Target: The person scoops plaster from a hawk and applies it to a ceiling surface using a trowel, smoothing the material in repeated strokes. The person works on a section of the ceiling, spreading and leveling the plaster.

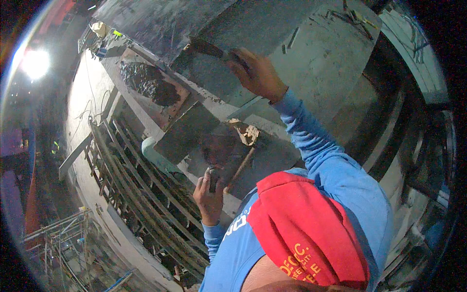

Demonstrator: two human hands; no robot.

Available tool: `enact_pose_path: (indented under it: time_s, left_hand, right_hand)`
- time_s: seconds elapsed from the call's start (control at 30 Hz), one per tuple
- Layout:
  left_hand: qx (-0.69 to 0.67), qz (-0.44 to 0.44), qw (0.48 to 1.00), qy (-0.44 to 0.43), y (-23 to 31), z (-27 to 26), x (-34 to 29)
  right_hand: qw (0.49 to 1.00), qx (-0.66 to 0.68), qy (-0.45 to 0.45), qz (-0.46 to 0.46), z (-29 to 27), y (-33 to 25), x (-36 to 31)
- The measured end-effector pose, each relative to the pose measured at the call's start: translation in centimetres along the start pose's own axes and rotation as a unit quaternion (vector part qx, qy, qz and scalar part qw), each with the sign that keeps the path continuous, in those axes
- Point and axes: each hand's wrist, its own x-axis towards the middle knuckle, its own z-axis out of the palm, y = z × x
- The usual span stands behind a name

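Note:
My right hand (pixel 259 73) is stretched far forward, its fingers wrapped round the dark handle of a trowel (pixel 206 47). The trowel's blade points left, over the seam between dark and lighter grey flat surfaces. Close to my body, my left hand (pixel 209 194) is closed on the dark handle of a flat-bladed tool (pixel 218 148). The brownish blade of that tool points away from me; shadow hides its exact kind. Ahead and left of it lies a dark wet heap (pixel 148 80) on a brownish board (pixel 181 95). A torn tan scrap (pixel 248 134) sits just beyond the left-hand tool.
A grey flat slab (pixel 321 63) spreads ahead, with dark sticks (pixel 352 22) at its far right. Curved metal bars (pixel 146 180) over a dark gap run down the left. Scaffold poles (pixel 63 233) stand lower left. A bright lamp (pixel 36 63) shines at far left.

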Motion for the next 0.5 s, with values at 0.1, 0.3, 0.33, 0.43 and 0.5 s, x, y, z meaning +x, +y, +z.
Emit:
enact_pose_path:
  time_s: [0.1,0.3,0.33,0.43,0.5]
  left_hand:
    - [-0.014,-0.025,0.999,-0.016,0.4,0.4,-0.2]
    - [-0.012,-0.055,0.998,-0.04,0.9,0.3,0.0]
    - [-0.013,-0.062,0.997,-0.043,0.9,0.2,0.1]
    - [0.001,-0.061,0.997,-0.044,0.7,0.1,0.2]
    - [0.01,-0.053,0.998,-0.04,0.7,0.1,0.3]
  right_hand:
    - [0.999,-0.044,-0.008,-0.008,-0.6,0.7,0.7]
    - [0.995,0.008,0.023,0.095,-1.5,2.5,0.9]
    - [0.99,0.012,0.002,0.142,-1.7,3.0,0.9]
    - [0.996,-0.031,0.037,0.079,-2.3,4.0,0.6]
    - [0.994,-0.021,0.088,0.055,-2.3,3.9,0.1]
